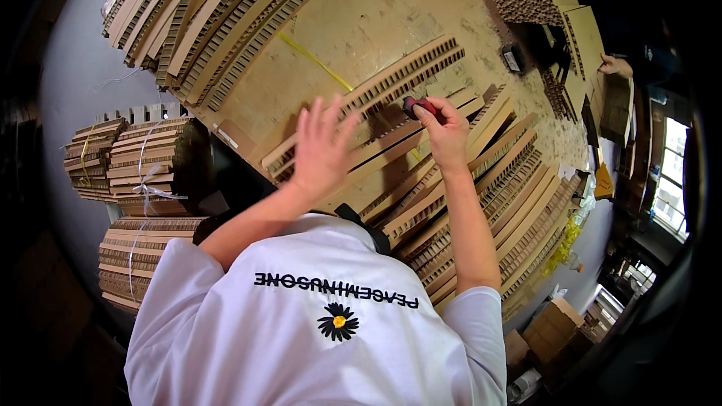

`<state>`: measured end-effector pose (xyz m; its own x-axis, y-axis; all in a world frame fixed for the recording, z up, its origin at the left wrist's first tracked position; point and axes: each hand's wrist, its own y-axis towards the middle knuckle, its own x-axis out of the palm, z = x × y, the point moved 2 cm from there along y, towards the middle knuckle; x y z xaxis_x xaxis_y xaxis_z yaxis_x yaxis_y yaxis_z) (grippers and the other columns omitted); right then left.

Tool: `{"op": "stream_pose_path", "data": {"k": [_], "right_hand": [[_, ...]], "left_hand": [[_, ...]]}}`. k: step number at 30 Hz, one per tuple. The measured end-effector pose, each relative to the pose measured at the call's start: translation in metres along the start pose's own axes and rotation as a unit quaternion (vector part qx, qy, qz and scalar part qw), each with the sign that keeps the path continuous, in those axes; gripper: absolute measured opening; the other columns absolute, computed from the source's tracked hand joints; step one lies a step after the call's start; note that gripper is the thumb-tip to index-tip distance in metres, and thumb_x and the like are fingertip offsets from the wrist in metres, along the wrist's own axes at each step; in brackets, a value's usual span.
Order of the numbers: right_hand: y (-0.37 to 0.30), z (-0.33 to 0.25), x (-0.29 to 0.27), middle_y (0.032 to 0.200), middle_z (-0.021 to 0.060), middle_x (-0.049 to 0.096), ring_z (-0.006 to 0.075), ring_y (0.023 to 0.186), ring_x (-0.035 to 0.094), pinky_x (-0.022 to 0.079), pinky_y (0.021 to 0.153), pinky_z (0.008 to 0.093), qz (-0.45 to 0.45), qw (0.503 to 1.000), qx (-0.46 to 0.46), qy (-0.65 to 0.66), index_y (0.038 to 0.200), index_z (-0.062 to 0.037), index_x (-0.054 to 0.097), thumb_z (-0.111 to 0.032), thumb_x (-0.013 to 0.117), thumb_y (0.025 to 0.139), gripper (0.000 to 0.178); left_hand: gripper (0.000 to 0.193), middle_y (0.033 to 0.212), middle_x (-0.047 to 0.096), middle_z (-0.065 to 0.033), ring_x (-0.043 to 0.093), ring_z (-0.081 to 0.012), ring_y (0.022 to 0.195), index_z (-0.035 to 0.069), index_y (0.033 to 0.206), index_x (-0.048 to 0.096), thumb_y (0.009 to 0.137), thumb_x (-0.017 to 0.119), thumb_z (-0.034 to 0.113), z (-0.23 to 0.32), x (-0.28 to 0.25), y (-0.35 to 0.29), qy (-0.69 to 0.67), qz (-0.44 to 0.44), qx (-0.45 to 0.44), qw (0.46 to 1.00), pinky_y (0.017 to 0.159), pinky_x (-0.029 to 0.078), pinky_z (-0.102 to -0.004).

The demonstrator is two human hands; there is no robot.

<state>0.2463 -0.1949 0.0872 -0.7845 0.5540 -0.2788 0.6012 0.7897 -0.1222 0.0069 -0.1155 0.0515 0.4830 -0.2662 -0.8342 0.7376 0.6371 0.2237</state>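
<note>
My left hand is open with its fingers spread, pressing down on a long brown honeycomb cardboard strip that lies slantwise on the worktable. My right hand is closed around a small red tool, held against the same strip just right of my left hand. More honeycomb strips are stacked edge to edge under and to the right of both hands. A thin yellow strap runs across the table above the strip. My white shirt fills the lower part of the view.
A fan of long cardboard strips lies at the upper left. Bundles tied with white string are stacked at the left. Another person's hand rests on cardboard at the upper right, near a small black device. Brown boxes stand at the lower right.
</note>
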Motion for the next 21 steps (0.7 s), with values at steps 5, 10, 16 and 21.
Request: {"op": "stream_pose_path", "data": {"k": [5, 10, 16, 21], "right_hand": [[0.006, 0.011, -0.005, 0.093, 0.0002, 0.066, 0.0099, 0.086, 0.060, 0.048, 0.080, 0.0241, 0.025, 0.997, 0.035, 0.059, 0.106, 0.0006, 0.074, -0.003, 0.079, 0.090, 0.017], [0.025, 0.001, 0.005, 0.097, 0.0027, 0.063, 0.0126, 0.090, 0.059, 0.048, 0.082, 0.0255, -0.027, 0.998, -0.048, -0.017, 0.104, 0.0006, 0.074, 0.000, 0.079, 0.088, 0.017], [0.066, -0.004, 0.039, 0.100, 0.0058, 0.064, 0.0162, 0.094, 0.061, 0.051, 0.083, 0.0269, -0.083, 0.986, -0.139, -0.039, 0.100, -0.0002, 0.073, 0.006, 0.078, 0.085, 0.017], [0.096, 0.005, 0.059, 0.101, 0.0087, 0.071, 0.0194, 0.093, 0.067, 0.055, 0.083, 0.0295, -0.156, 0.967, -0.182, -0.085, 0.100, -0.0003, 0.073, 0.008, 0.076, 0.084, 0.018]], "left_hand": [[0.050, 0.115, 0.058, -0.0162, 0.056, -0.0370, 0.113, 0.008, 0.126, 0.061, 0.080, 0.078, 0.015, -0.057, 0.015, 0.027, -0.074, -0.067, -0.150, 0.984, 0.095, 0.047, -0.0480], [0.049, 0.121, 0.060, -0.0138, 0.059, -0.0377, 0.116, 0.010, 0.129, 0.064, 0.080, 0.071, 0.004, -0.073, -0.012, 0.054, 0.071, -0.058, -0.094, 0.991, 0.096, 0.050, -0.0464], [0.049, 0.138, 0.062, -0.0094, 0.059, -0.0331, 0.127, 0.014, 0.133, 0.066, 0.084, 0.072, 0.006, -0.085, 0.001, 0.031, 0.046, 0.010, -0.001, 0.999, 0.099, 0.050, -0.0457], [0.037, 0.123, 0.069, -0.0078, 0.065, -0.0314, 0.112, 0.014, 0.121, 0.073, 0.085, 0.072, 0.005, -0.095, 0.004, 0.036, -0.015, 0.053, -0.019, 0.998, 0.091, 0.054, -0.0426]]}}
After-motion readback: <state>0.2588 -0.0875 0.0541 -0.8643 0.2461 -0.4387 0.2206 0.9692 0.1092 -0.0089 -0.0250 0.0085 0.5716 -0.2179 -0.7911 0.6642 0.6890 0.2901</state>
